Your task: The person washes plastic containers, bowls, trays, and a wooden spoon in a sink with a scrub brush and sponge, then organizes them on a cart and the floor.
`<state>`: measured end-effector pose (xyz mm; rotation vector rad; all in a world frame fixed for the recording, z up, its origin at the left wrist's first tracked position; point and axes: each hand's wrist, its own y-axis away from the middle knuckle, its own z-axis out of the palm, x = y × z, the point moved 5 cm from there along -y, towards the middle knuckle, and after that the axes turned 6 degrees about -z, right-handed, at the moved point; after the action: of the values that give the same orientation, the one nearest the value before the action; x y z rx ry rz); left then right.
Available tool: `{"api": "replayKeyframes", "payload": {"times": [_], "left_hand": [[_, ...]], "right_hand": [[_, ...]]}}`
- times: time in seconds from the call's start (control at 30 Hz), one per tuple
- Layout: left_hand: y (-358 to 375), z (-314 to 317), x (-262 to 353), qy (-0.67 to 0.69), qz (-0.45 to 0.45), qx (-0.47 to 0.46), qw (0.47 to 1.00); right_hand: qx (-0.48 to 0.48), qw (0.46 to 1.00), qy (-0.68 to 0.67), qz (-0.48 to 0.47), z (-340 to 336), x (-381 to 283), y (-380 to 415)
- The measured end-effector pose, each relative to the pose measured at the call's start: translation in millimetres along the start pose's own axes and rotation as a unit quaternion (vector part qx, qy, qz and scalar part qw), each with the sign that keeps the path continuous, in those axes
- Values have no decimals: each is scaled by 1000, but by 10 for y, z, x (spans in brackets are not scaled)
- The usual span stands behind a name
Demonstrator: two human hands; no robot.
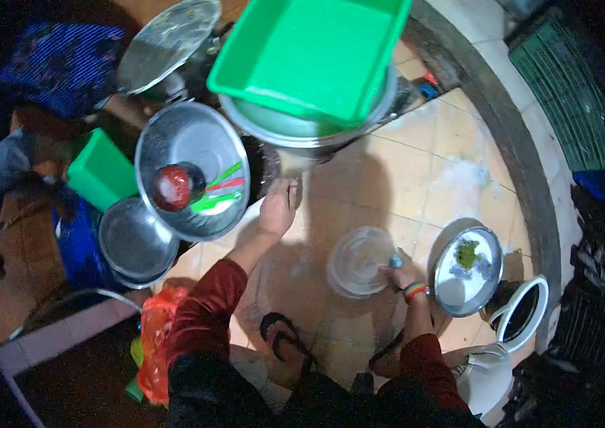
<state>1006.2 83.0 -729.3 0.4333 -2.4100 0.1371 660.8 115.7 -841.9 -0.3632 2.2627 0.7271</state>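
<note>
I am standing by the tiled floor, and a person in red sleeves is busy right over it. A big green tub sits up on top of a wide round pot, past both hands. To the left is a round metal basin, tipped a bit, with a red bowl and some green and red handles inside it.

A metal plate is on the right side, with a green lump on it. Between the basin and the plate is a clear plastic bowl, low in front of the person. It is round, so no way across it is the long way.

The right hand is the near one. It pinches the bowl's right edge, so the bowl lies to its left. A little bluish thing shows at its fingertips; I can't tell what it is. The left hand is up and left of the bowl, apart from it, beside the basin. Its fingers are curled in, and I can't tell if something small hides inside.

A striped band is on the right wrist.
</note>
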Motion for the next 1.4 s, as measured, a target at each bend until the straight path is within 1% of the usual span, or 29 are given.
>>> {"api": "replayKeyframes", "payload": {"times": [0.07,0.13,0.23,0.27,0.33,0.4,0.43,0.47,0.53,0.6,0.63,0.7,0.73,0.8,0.83,0.87,0.93,0.97,1.0,1.03,1.07,1.1,1.13,1.2,1.23,1.27,1.33,1.37,1.4], "left_hand": [[-94,264,134,32,21,-23,999],[-241,417,-26,-49,63,79,994],[-546,565,-695,-88,-150,85,981],[-598,562,-827,-51,-217,79,972],[-726,771,-1365,-20,-210,-2,978],[-716,1090,-1942,-176,-302,-93,932],[-702,1084,-1952,-144,-364,-105,914],[-674,1086,-1976,-113,-426,-119,889],[-792,1402,-2413,-145,-452,-189,860],[-788,1316,-2243,-139,-464,-179,856],[-763,1279,-2256,-140,-467,-184,854],[-851,1229,-2221,-353,-303,-215,858],[-862,1323,-2414,-349,-301,-217,861],[-873,1476,-2860,-494,-208,-179,825],[-822,1445,-2668,-586,-179,-197,766],[-858,1367,-2596,-591,-173,-198,763],[-957,1173,-2398,-249,-259,-105,927],[-893,1006,-2123,-203,-278,-95,934],[-805,868,-1937,-209,-277,-92,934],[-756,749,-1690,-261,-188,-75,944],[-720,658,-1487,-310,-97,-58,944],[-709,554,-1363,-251,-51,-31,966],[-692,459,-1233,-254,-46,-23,966],[-639,184,-1006,-232,-77,21,970],[-622,120,-1078,-241,-50,44,968],[-601,-3,-978,-249,-48,53,966],[-478,-195,-769,-41,-86,104,990],[-432,-228,-787,58,-83,57,993],[-268,-426,-289,13,-76,171,982]], "right_hand": [[90,992,-89,30,202,451,-51],[67,976,-191,77,-20,196,-53],[98,977,-184,52,-321,-62,-126],[101,984,-97,113,-396,-216,-124],[110,978,-6,176,-498,-423,-126],[143,983,9,114,-576,-549,-158],[196,967,163,9,-617,-577,-110],[198,965,170,18,-698,-532,-65],[297,941,51,157,-991,-350,159],[442,871,31,211,-1344,-66,447],[439,872,34,215,-1381,43,505],[386,825,-115,396,-1275,486,751],[390,824,-111,396,-1160,850,872],[140,940,221,220,-647,1458,830],[172,942,170,231,-663,1318,844],[173,942,164,236,-717,1317,891],[142,915,-100,364,-844,1425,957],[45,875,31,482,-1037,995,847],[44,876,26,480,-548,1752,1201],[76,917,305,247,-266,2277,1193],[103,832,545,-16,33,2673,1049],[155,946,219,182,-2,2998,1043],[163,946,215,177,-160,2635,1032],[267,910,37,314,-681,1886,677],[218,922,156,279,-962,1242,595],[220,926,147,271,-1094,964,537],[412,864,-205,204,-1309,639,554],[453,858,-213,113,-1391,335,464],[405,850,-320,102,-1414,37,388]]}}
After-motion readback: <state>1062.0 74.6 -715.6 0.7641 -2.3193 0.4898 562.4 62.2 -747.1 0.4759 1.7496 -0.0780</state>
